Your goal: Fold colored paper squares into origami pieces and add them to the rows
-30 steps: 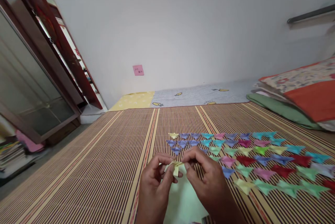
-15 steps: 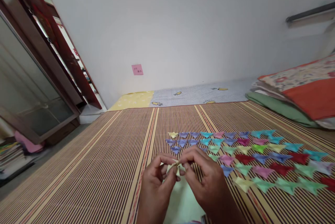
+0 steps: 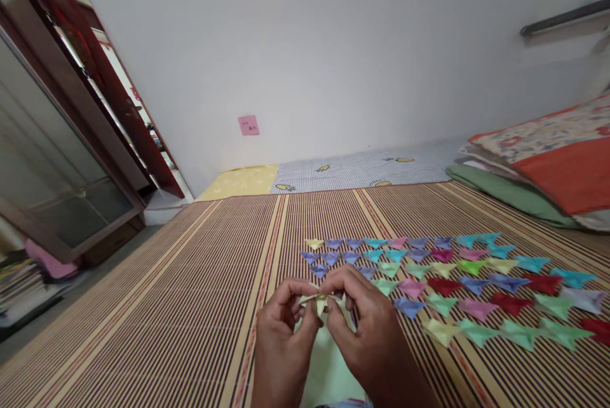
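Between both hands is a small pale-yellow folded paper piece, its two pointed ends spread sideways. My left hand pinches its left side with thumb and fingers. On the other side my right hand grips it the same way, and the fingers hide part of the folds. Beneath the hands lies a pale green sheet, partly covered by the wrists. Several rows of small folded paper shapes, among them a yellow one and a red one, lie on the mat to the right of the hands.
A striped mat covers the bed. Folded bedding is piled at the right. A white wall with a pink note stands behind. Glass-panelled furniture and a stack of books are at the left.
The yellow paper has turned and its pointed ends now spread out level between the hands. My right fingers have shifted slightly on it, and the view has moved a little.
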`<state>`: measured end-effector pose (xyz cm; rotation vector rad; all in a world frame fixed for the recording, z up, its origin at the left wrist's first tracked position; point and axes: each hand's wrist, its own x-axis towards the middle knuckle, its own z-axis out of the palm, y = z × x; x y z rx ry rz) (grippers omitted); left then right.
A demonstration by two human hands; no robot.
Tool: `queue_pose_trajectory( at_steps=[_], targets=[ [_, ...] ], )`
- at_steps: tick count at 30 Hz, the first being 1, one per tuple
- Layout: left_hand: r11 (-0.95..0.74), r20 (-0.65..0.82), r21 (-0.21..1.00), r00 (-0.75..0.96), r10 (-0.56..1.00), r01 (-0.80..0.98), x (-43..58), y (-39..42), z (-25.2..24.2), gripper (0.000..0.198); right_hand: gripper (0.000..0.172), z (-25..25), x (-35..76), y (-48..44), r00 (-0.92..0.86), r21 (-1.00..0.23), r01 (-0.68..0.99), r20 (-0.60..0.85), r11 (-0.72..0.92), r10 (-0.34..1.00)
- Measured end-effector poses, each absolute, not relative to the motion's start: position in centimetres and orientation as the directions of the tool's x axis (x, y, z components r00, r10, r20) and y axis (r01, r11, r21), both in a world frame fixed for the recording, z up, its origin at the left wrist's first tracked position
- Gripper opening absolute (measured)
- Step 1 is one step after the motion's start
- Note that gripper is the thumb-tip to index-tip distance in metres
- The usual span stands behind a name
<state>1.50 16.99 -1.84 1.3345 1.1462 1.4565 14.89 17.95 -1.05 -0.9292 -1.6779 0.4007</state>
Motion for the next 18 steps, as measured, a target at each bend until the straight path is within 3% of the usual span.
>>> queue_pose_trajectory(
  at_steps=[10,18],
  targets=[
    [-0.297,0.318,0.925,-0.053,0.947,0.238,2.0,16.7,-1.6,0.013,0.018,-1.3,15.7,17.3,-0.058,-0.573,0.57,0.688,0.59,0.724],
    [-0.384,0.371,0.896,0.099,0.923,0.221,2.0,16.5,-1.1,0.016,0.026,-1.2,16.4,17.2,-0.109,-0.508,0.596,0.715,0.621,0.69]
  ],
)
